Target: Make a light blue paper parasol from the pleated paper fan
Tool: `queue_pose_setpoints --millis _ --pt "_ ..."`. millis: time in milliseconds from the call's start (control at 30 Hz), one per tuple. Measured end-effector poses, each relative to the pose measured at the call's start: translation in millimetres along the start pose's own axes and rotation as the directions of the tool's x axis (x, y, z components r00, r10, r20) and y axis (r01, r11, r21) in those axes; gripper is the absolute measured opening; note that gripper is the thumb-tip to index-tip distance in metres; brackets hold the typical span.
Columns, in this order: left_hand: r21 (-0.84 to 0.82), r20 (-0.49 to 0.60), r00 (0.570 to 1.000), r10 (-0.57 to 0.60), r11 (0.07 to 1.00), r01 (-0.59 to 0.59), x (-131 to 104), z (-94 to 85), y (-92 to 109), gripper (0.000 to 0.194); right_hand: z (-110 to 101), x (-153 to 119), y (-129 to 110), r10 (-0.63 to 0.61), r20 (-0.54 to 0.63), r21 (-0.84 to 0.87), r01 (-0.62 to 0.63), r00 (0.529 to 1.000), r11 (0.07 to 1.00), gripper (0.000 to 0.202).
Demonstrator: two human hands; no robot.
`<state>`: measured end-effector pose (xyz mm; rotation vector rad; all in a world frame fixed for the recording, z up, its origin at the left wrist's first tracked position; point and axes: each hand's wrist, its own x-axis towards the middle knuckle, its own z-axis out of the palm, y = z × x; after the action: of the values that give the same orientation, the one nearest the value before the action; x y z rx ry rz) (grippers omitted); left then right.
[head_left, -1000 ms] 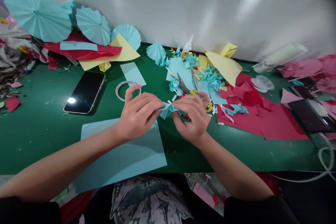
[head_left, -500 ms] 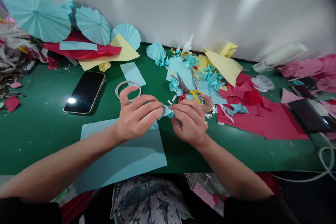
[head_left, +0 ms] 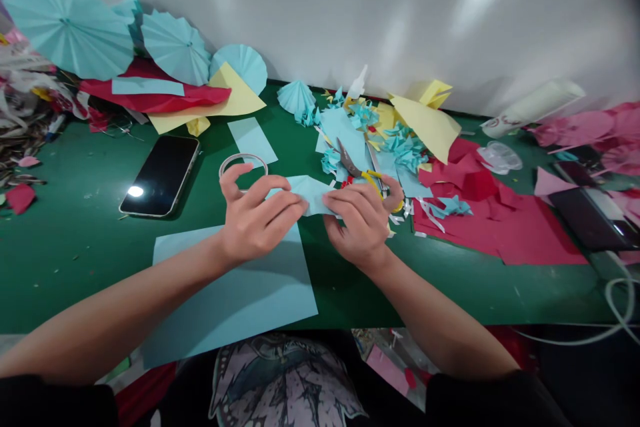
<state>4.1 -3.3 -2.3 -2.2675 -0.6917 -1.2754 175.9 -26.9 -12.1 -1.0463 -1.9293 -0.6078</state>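
A small folded piece of light blue paper [head_left: 314, 196] is stretched between my two hands above the green table. My left hand [head_left: 255, 217] pinches its left part, with the index finger raised beside a roll of tape [head_left: 243, 161]. On the right part, the fingers of my right hand [head_left: 361, 220] are closed, near the yellow-handled scissors [head_left: 350, 160]. Below my left forearm lies a large light blue sheet [head_left: 235, 300], partly covered by that arm.
At left lies a phone [head_left: 161, 177]. Pleated blue paper fans [head_left: 70, 30] lean on the wall. Blue and yellow scraps [head_left: 404, 148] are heaped behind my right hand, red paper [head_left: 540, 233] lies right, and a second dark phone [head_left: 595, 217] sits beyond it.
The small blue paper has been opened out, and more of its surface shows between my hands. My left fingers have shifted slightly left; both hands still hold the paper.
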Motion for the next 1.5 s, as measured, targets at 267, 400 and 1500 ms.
queue_pose_setpoints --millis 267,400,1500 --pt "-0.033 0.046 0.999 -0.018 0.999 0.02 -3.5 2.3 4.3 0.014 -0.2 -0.2 -2.1 0.006 0.02 0.003 -0.006 1.0 1.0 0.016" --pt "-0.021 0.063 0.992 -0.107 0.994 0.109 -4.6 4.2 2.0 0.015 -0.6 1.5 -1.2 0.026 -0.017 -0.016 -0.026 1.0 1.0 0.015" --pt "-0.107 0.11 0.994 -0.016 0.994 0.027 -4.7 -3.1 8.9 0.013 -6.8 0.0 -8.5 -0.028 0.011 -0.017 0.029 1.0 0.999 0.01"
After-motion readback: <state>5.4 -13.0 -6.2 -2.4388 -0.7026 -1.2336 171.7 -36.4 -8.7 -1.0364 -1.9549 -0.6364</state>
